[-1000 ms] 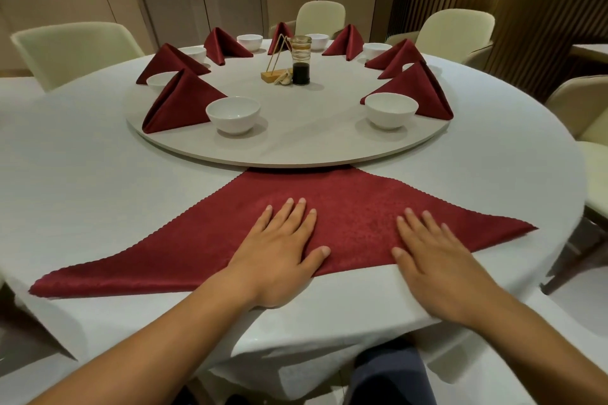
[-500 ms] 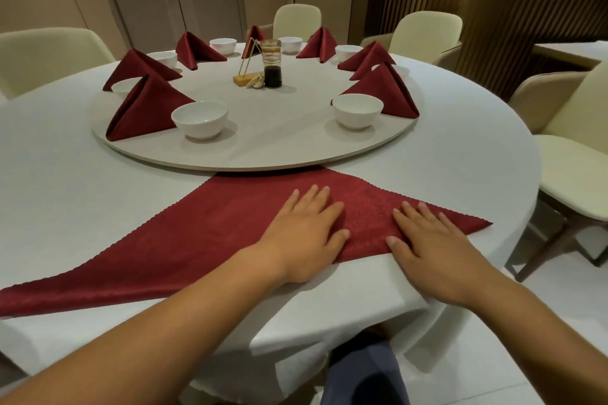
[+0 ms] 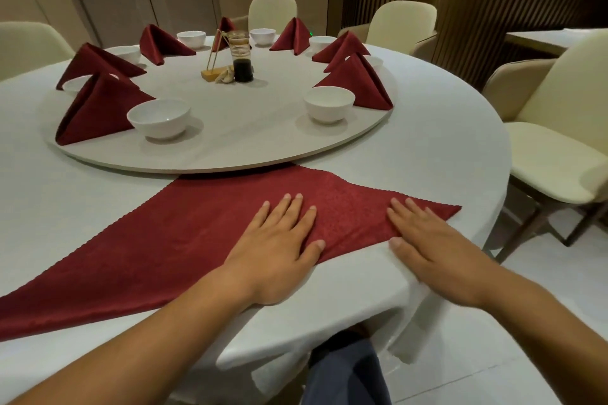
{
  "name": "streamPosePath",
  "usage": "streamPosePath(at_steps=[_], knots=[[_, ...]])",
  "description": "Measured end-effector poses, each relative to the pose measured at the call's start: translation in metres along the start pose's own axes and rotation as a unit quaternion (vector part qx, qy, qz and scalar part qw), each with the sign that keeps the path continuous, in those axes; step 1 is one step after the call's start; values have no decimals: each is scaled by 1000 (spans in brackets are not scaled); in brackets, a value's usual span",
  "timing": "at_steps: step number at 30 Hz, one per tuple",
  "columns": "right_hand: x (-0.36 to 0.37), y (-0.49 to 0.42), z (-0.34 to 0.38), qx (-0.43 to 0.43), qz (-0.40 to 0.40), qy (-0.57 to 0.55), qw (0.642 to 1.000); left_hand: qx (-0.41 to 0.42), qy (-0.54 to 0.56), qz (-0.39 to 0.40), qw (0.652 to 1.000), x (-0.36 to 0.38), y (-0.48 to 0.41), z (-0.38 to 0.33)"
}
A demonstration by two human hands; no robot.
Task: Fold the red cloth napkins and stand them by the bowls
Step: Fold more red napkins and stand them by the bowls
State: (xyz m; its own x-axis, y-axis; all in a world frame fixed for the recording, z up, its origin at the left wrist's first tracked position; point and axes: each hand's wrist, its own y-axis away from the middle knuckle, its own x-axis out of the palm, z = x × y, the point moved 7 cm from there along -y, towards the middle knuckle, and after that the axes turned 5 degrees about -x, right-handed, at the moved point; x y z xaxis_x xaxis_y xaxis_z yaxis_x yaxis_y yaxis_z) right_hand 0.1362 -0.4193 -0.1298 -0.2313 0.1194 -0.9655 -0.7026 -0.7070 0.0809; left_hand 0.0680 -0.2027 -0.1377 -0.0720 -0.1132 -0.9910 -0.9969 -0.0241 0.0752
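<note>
As the head view, the only one supplied, looks down over the white-clothed table point(image 3: 427, 154): one red napkin point(image 3: 184, 240), laid flat as a wide triangle between the near table edge and the turntable point(image 3: 230, 148). Long axis: left to right, with the long straight edge towards the person and the apex pointing away, reaching the turntable's rim. Left hand point(image 3: 276, 240): palm down on the napkin near its middle, fingers straight and spread, grasping nothing. Right hand point(image 3: 434, 246): flat likewise, fingers extended and unclenched, fingertips on the cloth, heel on the tablecloth. Right corner of the napkin: just beyond the right fingertips, so the right hand is much the nearer to it. Left corner: well apart from the left hand, running out of view at the left edge. Judgement: bringing the corners in is likely next, the right corner first. On the turntable: folded napkins point(image 3: 95, 108) standing beside white bowls point(image 3: 159, 117).
</note>
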Motion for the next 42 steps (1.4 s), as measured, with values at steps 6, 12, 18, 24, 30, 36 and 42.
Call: streamPosePath(at_steps=[6, 12, 18, 24, 30, 36, 42], knots=[[-30, 4, -45, 66, -145, -79, 984, -3, 3, 6, 1000, -2, 1, -1], [-55, 7, -67, 127, -205, -239, 941, -5, 16, 10, 1000, -2, 1, 0], [-58, -2, -75, 116, -139, -223, 958, -8, 24, 26, 999, -2, 1, 2], [-58, -19, -80, 160, -56, -135, 976, -17, 15, 31, 999, -2, -1, 3], [-56, -18, -4, 75, -191, 41, 978, -24, 3, 13, 1000, 1, -1, 2], [18, 1, 79, -86, 35, 25, 995, -20, -11, 14, 1000, 1, 0, 2], [2, 9, -12, 14, -13, 21, 1000, -22, -10, 14, 1000, 2, 0, 2]])
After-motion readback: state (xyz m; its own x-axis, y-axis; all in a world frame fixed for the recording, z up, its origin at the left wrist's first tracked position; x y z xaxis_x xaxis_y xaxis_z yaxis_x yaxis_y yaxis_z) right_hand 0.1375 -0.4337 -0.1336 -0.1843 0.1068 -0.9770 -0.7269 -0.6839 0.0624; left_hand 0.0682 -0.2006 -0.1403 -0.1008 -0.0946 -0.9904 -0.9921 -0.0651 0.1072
